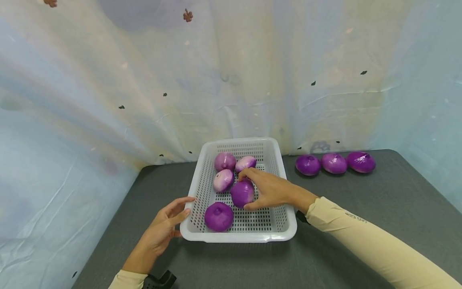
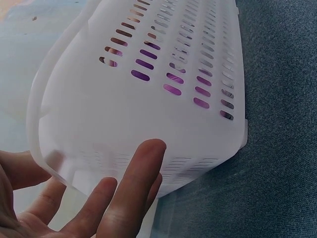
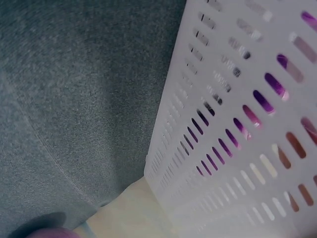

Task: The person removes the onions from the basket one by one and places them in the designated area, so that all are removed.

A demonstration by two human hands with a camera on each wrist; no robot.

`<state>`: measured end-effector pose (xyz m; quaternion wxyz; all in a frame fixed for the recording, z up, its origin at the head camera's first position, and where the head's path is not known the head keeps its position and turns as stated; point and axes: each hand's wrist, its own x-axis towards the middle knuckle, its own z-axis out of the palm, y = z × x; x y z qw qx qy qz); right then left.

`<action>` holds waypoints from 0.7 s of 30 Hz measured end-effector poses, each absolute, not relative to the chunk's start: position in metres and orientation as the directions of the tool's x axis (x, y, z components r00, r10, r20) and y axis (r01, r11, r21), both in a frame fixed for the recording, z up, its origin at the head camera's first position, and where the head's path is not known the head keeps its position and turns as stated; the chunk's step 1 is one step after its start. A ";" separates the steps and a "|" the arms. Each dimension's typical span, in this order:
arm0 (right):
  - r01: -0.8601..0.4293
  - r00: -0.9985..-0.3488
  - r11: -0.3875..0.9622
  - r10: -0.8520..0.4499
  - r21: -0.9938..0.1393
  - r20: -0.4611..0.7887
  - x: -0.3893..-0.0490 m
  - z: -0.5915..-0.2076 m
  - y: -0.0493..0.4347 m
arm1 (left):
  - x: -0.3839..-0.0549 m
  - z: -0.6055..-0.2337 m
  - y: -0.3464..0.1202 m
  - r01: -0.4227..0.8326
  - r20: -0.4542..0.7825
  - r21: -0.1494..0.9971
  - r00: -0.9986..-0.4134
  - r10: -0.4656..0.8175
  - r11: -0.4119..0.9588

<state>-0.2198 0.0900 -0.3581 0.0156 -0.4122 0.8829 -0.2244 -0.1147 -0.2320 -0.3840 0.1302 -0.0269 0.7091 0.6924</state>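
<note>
A white slotted plastic basket (image 1: 236,237) holds several purple onions, among them a large dark one (image 1: 218,216) near its front left corner. My right hand (image 1: 268,188) reaches over the basket's right side and grips a purple onion (image 1: 242,193) between thumb and fingers. At the left wall, my left hand (image 1: 166,224) holds the basket at the rim; in the left wrist view one digit goes behind the rim and the other fingers (image 2: 136,188) lie along the outside. Only the basket's slotted wall (image 3: 218,139) shows in the right wrist view, the right hand being mostly hidden.
Three more purple onions stand in a row on the dark grey table (image 1: 346,212) at the back right: a left one (image 1: 308,165), a middle one (image 1: 334,163) and a right one (image 1: 361,162). A patterned curtain (image 1: 252,80) hangs behind the table.
</note>
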 end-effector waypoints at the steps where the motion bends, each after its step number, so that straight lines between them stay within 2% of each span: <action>1: -0.722 -0.659 0.556 -0.734 -0.412 0.163 -0.220 -0.358 0.090 | -0.115 -0.384 -0.232 -0.219 -0.223 0.975 -0.965 0.140 0.042; 10: -0.723 -0.660 0.552 -0.729 -0.415 0.181 -0.221 -0.360 0.089 | -0.115 -0.385 -0.231 -0.226 -0.230 0.973 -0.964 0.135 0.043; 17: -0.741 -0.651 0.566 -0.738 -0.362 0.179 -0.221 -0.360 0.088 | -0.115 -0.384 -0.231 -0.223 -0.228 0.974 -0.964 0.139 0.048; 21: -0.726 -0.662 0.572 -0.731 -0.383 0.163 -0.221 -0.360 0.089 | -0.115 -0.384 -0.231 -0.229 -0.231 0.973 -0.963 0.136 0.036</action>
